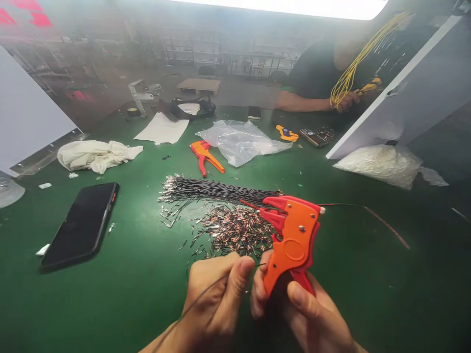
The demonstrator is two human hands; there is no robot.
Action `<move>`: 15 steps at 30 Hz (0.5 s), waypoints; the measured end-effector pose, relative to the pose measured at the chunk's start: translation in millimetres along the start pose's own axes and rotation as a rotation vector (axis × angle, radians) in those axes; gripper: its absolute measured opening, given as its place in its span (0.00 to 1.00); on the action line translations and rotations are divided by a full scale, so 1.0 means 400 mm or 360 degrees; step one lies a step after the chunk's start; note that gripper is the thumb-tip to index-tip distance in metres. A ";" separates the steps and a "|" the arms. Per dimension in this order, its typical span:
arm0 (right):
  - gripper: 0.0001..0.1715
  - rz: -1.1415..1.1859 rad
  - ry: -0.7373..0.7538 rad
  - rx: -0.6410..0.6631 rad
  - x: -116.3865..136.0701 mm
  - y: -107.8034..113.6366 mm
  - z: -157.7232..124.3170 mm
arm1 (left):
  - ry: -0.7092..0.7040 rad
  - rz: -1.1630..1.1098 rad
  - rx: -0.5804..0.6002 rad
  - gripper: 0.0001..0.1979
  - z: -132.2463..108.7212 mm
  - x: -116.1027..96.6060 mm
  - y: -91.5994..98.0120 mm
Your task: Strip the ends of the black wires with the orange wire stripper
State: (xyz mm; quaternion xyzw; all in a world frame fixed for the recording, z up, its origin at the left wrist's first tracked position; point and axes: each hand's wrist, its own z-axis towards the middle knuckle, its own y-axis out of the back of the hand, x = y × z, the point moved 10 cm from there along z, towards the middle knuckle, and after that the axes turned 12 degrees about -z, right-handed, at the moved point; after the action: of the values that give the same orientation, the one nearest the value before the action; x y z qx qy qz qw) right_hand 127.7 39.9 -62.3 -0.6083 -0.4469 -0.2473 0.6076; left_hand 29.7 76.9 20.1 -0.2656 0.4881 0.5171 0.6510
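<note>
Between thumb and curled fingers, my left hand [217, 289] pinches a thin black wire [198, 295], whose short end sticks out to the right. My right hand [316, 314] is wrapped round the handles of an orange and red wire stripper [296, 235], held upright with its jaws facing left. The wire end points at the stripper's handle side, below the jaws, apart from them. Behind the tool lies a bundle of black wires [217, 189] with metal terminals at the left ends. A heap of cut wire scraps [243, 228] lies just in front of that bundle.
A phone [81, 223] and a white cloth [97, 154] lie at left. Beyond the bundle are another wire stripper [206, 156] and a clear plastic bag [245, 139]. A filled bag [380, 164] sits by the right panel. Across the table a person holds yellow wires [353, 68].
</note>
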 end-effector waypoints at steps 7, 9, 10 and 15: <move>0.13 0.0072 -0.0015 -0.0018 0.026 0.016 0.000 | 0.0706 -0.0686 -0.0145 0.32 -0.009 0.122 -0.011; 0.15 0.0105 -0.0028 0.0104 0.024 -0.002 -0.006 | 0.0814 -0.0760 -0.0375 0.32 -0.007 0.148 0.032; 0.16 0.0122 -0.0051 0.0178 0.019 -0.014 -0.010 | 0.0854 -0.0866 -0.0470 0.31 -0.005 0.158 0.050; 0.18 0.0208 -0.0196 0.0501 -0.021 -0.059 -0.028 | 0.0878 -0.1349 -0.0532 0.31 0.022 0.156 0.070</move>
State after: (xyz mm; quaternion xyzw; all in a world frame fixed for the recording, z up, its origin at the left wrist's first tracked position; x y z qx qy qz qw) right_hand 106.3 23.8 -55.5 -0.5472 -0.4761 -0.0966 0.6816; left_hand 6.2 119.2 -29.1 -0.6657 0.4020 0.1905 0.5991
